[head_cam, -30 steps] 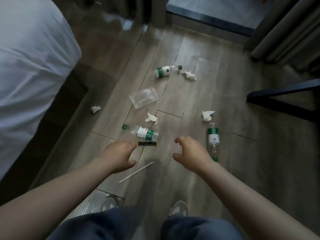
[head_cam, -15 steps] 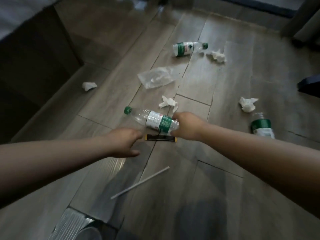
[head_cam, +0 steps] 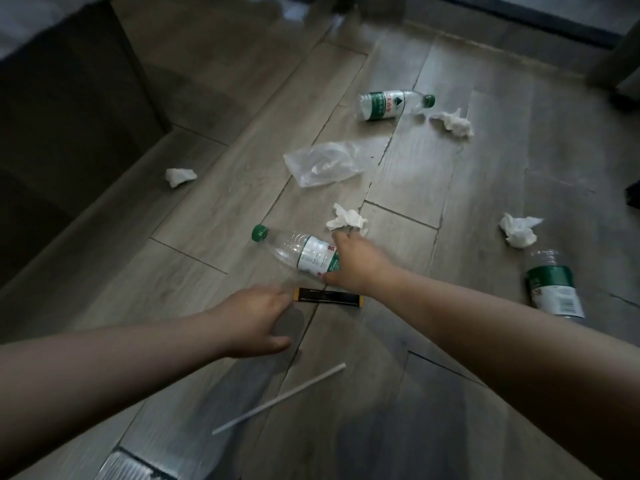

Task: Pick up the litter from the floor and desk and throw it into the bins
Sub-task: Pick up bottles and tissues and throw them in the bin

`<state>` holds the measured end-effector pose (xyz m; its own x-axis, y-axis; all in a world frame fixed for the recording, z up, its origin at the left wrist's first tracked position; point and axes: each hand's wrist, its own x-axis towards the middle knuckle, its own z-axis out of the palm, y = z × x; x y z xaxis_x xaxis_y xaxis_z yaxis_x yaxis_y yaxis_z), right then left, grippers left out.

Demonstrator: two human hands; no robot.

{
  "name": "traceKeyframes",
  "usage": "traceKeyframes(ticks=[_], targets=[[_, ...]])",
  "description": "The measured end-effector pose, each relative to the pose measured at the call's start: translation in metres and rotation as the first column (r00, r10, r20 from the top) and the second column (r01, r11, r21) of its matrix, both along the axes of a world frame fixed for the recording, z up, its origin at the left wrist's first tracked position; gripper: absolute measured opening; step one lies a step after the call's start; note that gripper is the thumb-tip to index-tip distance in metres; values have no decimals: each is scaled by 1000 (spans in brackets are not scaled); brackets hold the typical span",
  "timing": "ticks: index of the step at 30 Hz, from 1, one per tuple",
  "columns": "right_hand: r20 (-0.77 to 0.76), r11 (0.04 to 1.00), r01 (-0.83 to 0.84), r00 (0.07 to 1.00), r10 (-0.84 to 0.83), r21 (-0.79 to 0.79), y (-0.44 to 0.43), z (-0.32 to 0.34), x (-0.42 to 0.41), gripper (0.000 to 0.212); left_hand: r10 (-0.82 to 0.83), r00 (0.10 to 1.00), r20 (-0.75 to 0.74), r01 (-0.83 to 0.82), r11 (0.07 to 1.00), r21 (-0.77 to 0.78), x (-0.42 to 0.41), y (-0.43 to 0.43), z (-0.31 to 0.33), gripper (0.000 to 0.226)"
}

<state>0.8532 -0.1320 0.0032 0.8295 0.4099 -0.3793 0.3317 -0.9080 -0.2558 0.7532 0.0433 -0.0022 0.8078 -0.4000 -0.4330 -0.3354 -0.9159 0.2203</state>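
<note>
Floor: grey wood-look planks, litter scattered across them. Far left, a tissue wad lies alone near the dark base of the furniture. Left hand hovers low over the planks, fingers loosely spread, holding nothing, its fingertips just beside the yellow end of a black wrapper lying flat. Below, a white straw lies at a slant. Centre: held bottle, clear, green cap pointing left, tilted, its label end gripped by the right hand, fingers wrapped round it. A second tissue sits just beyond that hand's fingers; contact cannot be told. Farther up, a clear bag lies crumpled. Beyond it, a far bottle on its side, cap to the right, a third tissue just beside the cap. Right side: a fourth tissue, and near it a right bottle partly behind the right forearm
</note>
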Motion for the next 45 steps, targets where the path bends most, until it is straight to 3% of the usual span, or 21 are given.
traceKeyframes(ticks=[7, 16, 21, 24, 26, 29, 33, 35, 40, 45], targets=[[-55, 1000, 8, 998, -7, 25, -12, -17, 9, 66, -24, 1000, -7, 24, 1000, -1, 9, 0, -15, 65], [2, 949, 214, 975, -221, 229, -87, 10, -5, 51, -70, 997, 29, 69, 998, 3, 32, -28, -27, 56], [32, 845, 376, 908, -419, 381, -113, 19, 0, 46, -34, 991, 126, 28, 999, 45, 79, -35, -14, 60], [32, 807, 453, 865, -501, 379, -126, 18, 16, 49, -75, 986, 147, 55, 989, 136, 108, -43, -13, 62], [27, 781, 499, 836, -547, 377, -132, 15, 32, 50, -30, 987, 159, 10, 992, 124, 126, -51, -15, 63], [3, 730, 537, 804, -594, 423, -136, 8, 58, 50, 65, 954, 292, -91, 993, 77, 164, -61, -12, 58], [18, 703, 521, 797, -603, 484, -138, -1, 89, 50, 82, 905, 418, -135, 986, 99, 225, -61, -12, 87], [5, 675, 550, 774, -634, 493, -141, -9, 96, 51, 137, 910, 391, -190, 977, 101, 249, -58, -18, 100], [-63, 637, 588, 758, -650, 499, -146, -31, 94, 51, 190, 934, 304, -245, 957, 154, 279, -53, -40, 106], [-72, 626, 609, 742, -666, 488, -153, -35, 95, 56, 289, 953, 91, -294, 955, 49, 280, -57, -55, 111]])
